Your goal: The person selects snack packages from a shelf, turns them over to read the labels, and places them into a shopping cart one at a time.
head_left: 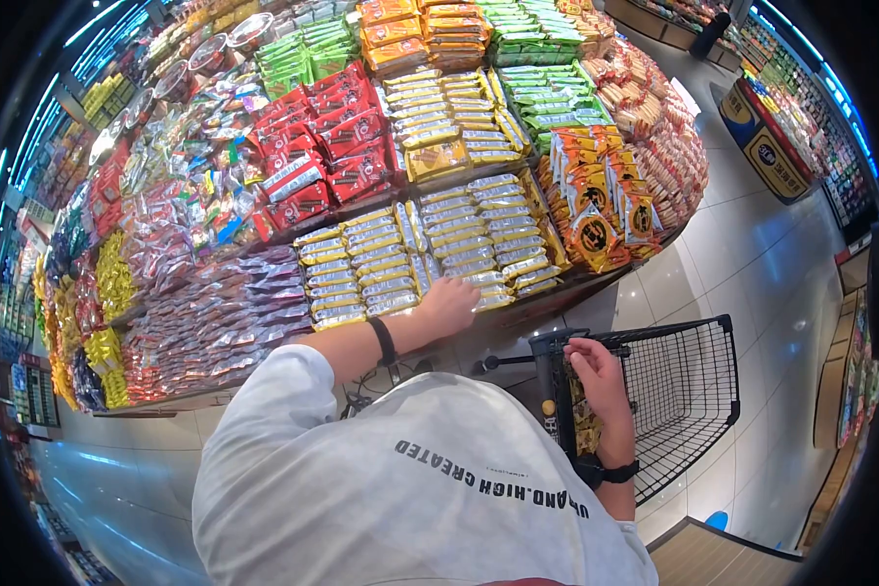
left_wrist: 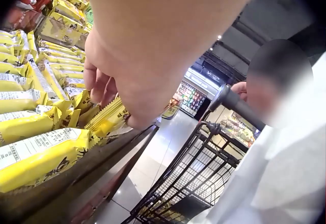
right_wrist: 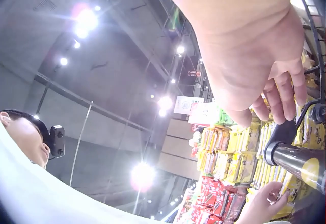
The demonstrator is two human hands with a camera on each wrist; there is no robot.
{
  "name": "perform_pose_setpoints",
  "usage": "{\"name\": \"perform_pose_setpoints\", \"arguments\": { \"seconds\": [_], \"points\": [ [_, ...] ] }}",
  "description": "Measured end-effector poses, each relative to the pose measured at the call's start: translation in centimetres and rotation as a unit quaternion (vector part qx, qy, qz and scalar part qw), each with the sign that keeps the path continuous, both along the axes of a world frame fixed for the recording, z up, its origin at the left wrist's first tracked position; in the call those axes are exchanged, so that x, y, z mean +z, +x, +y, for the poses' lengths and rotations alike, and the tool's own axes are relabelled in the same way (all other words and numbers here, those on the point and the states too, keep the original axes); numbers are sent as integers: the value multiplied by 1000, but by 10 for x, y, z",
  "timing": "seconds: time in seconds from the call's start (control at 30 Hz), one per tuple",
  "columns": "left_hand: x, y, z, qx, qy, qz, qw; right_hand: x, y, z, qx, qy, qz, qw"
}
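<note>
My left hand (head_left: 448, 307) is at the front edge of the display, over rows of yellow-and-silver snack packets (head_left: 465, 234). In the left wrist view, its thumb and fingers pinch the crimped end of a yellow snack packet (left_wrist: 108, 118), whose far side the hand partly covers. Other yellow packets (left_wrist: 43, 155) lie right beside it, printed labels upward. My right hand (head_left: 601, 376) is above the handle end of a black shopping cart (head_left: 684, 391). Its fingers are loosely bent and hold nothing, close to the cart handle (right_wrist: 300, 164) in the right wrist view.
Red packets (head_left: 337, 132) and orange packets (head_left: 596, 215) fill neighbouring display sections. Purple-wrapped sweets (head_left: 215, 313) lie to the left. A wooden surface (head_left: 718, 552) stands behind the cart at lower right, and another stand (head_left: 772, 137) is across the tiled aisle.
</note>
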State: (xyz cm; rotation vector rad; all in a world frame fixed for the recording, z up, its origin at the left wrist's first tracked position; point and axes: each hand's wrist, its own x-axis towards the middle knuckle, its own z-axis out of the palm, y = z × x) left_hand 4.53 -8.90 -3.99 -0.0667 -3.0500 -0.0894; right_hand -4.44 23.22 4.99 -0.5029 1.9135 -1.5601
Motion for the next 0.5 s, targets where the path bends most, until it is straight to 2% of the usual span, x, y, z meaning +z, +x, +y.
{"name": "perform_pose_setpoints", "arguments": {
  "seconds": [0.37,0.5],
  "points": [
    [11,9,6,71,49,5,996,-3,4,-7,23,-5,-2,1000],
    [19,11,5,67,88,0,994,0,4,-10,15,4,3,1000]
  ]
}}
